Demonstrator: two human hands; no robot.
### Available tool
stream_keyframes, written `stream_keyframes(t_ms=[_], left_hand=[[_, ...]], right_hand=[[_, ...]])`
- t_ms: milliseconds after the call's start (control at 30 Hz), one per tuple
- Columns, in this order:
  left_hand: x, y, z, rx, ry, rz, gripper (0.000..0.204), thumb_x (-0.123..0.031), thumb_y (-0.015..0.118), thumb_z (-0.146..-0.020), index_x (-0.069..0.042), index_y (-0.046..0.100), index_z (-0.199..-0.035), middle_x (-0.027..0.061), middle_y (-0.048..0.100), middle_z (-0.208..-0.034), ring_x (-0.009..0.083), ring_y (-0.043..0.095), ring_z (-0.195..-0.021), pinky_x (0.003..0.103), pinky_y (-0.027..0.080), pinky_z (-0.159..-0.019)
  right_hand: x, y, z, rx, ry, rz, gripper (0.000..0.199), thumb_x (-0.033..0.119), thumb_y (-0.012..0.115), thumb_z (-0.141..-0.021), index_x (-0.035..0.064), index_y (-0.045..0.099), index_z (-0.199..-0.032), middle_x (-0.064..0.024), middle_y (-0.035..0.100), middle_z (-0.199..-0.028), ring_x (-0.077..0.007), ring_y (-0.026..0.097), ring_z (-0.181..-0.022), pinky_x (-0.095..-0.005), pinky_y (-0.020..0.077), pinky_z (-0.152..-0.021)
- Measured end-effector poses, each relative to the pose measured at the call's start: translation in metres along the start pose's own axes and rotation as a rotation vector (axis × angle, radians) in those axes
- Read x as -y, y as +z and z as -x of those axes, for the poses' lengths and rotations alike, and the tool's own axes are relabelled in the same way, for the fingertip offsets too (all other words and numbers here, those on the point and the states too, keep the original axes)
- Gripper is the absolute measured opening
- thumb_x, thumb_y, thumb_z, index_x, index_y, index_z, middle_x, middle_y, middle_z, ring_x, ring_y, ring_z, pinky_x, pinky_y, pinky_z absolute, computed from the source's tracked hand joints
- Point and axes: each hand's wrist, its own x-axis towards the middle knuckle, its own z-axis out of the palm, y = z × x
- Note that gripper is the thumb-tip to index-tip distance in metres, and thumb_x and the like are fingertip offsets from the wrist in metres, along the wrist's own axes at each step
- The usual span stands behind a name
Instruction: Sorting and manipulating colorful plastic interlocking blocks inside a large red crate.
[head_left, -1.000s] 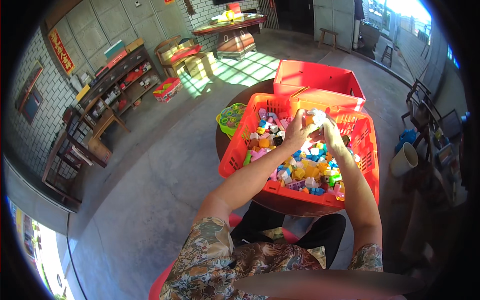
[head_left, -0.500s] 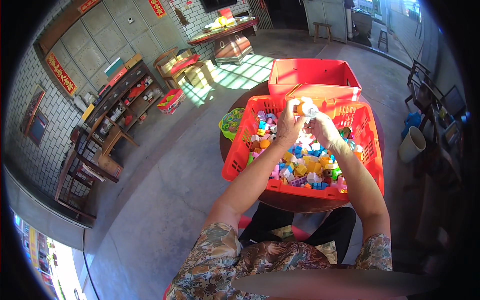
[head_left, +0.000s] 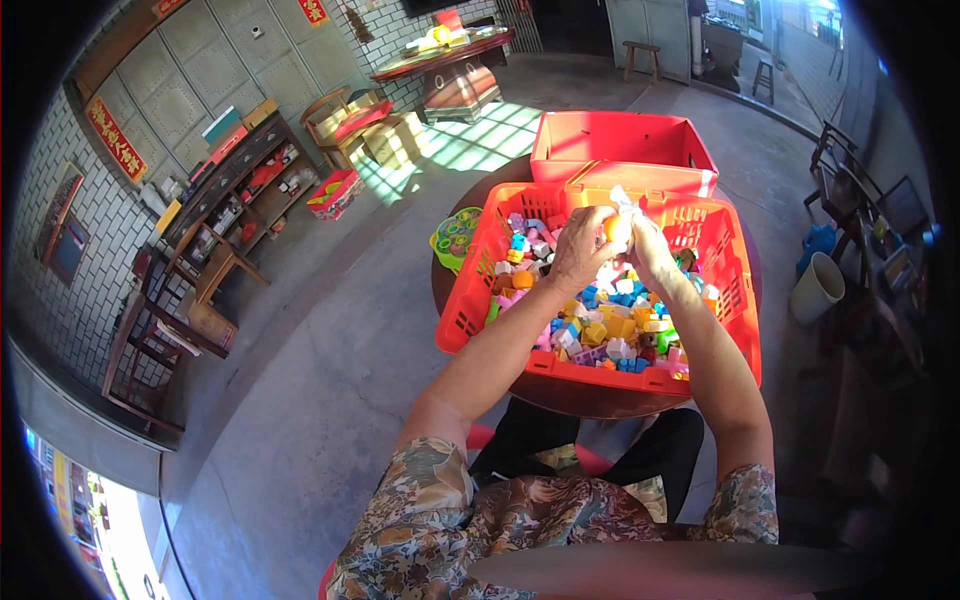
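Above a red plastic basket [head_left: 470,300], both hands are raised close together in bright sunlight. My left hand [head_left: 583,248] is closed with its fingers curled round a small orange-and-white toy piece [head_left: 618,230]. My right hand [head_left: 650,252] is closed on the same piece from the other side, and a whitish part [head_left: 622,200] sticks up between the hands. Glare and fingers hide its exact shape. Below lie many toy building blocks [head_left: 620,325] in yellow, white, blue, pink and purple. An orange block [head_left: 522,279] rests among them at the left.
The basket stands on a round dark table [head_left: 590,402]. An open red box [head_left: 625,155] sits behind it, and a green tray [head_left: 457,238] of small rings lies to the left. A cream bin [head_left: 817,290] stands at right. Wooden chairs [head_left: 225,265] and a shelf line the left wall.
The piece between my hands has turned, showing more orange now and less clear white. Both hands stay together over the basket. The whole view has shifted slightly.
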Motion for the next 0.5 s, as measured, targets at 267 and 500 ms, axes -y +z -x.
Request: stream_keyframes(t_ms=[267,500], left_hand=[[-0.015,-0.006,0.0,-0.099,0.128,0.09,0.041,-0.019,0.066,-0.076,-0.003,0.049,-0.11,0.0135,0.055,-0.104,0.0299,0.053,-0.096,0.038,0.043,-0.084],[-0.01,0.004,-0.002,-0.171,0.0,0.228,0.047,-0.032,0.064,-0.079,-0.002,0.047,-0.111,0.017,0.054,-0.101,0.0321,0.052,-0.097,0.039,0.042,-0.084]], right_hand=[[0.015,0.025,0.01,0.02,0.118,-0.333,0.027,0.034,0.04,-0.094,0.0115,0.052,-0.1,-0.0007,0.057,-0.071,-0.0112,0.053,-0.052,-0.0248,0.0435,-0.046],[-0.017,-0.002,-0.012,0.164,-0.063,-0.1,0.022,0.026,0.043,-0.093,0.0103,0.051,-0.106,-0.0018,0.059,-0.083,-0.0117,0.057,-0.066,-0.0245,0.0456,-0.052]])
